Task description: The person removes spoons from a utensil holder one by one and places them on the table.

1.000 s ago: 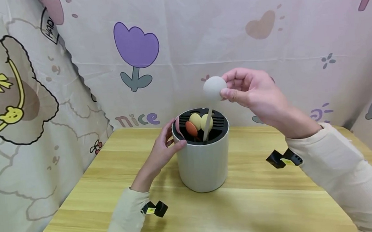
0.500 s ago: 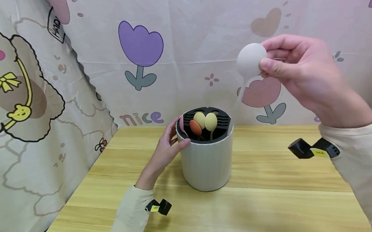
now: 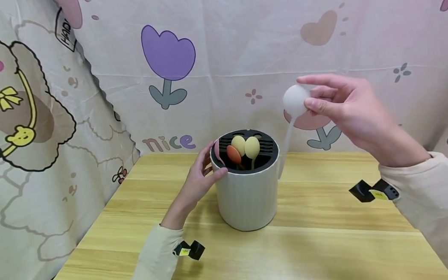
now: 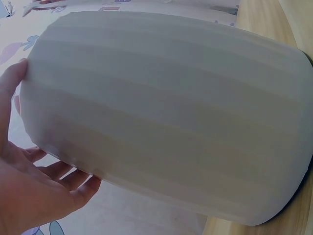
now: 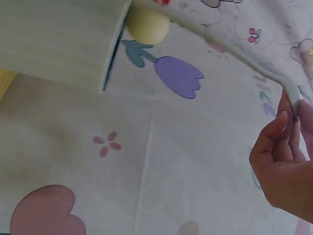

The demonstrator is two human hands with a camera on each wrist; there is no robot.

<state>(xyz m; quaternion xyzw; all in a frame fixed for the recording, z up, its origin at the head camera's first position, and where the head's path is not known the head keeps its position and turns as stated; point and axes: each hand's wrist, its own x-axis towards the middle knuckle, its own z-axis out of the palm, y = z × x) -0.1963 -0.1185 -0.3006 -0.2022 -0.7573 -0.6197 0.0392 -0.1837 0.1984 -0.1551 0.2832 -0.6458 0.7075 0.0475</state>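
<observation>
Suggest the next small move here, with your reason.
Probably ease the white round-ended utensil a little rightward, clear of the white ribbed cylindrical holder. The right hand pinches its round end, and in the head view its thin handle ends at the holder's right edge; contact is unclear. The left hand grips the holder.

the held utensil (image 3: 295, 99) is white, the holder (image 3: 248, 200) off-white, its lid (image 3: 268, 149) black, the backdrop (image 3: 226, 50) flower-printed.
</observation>
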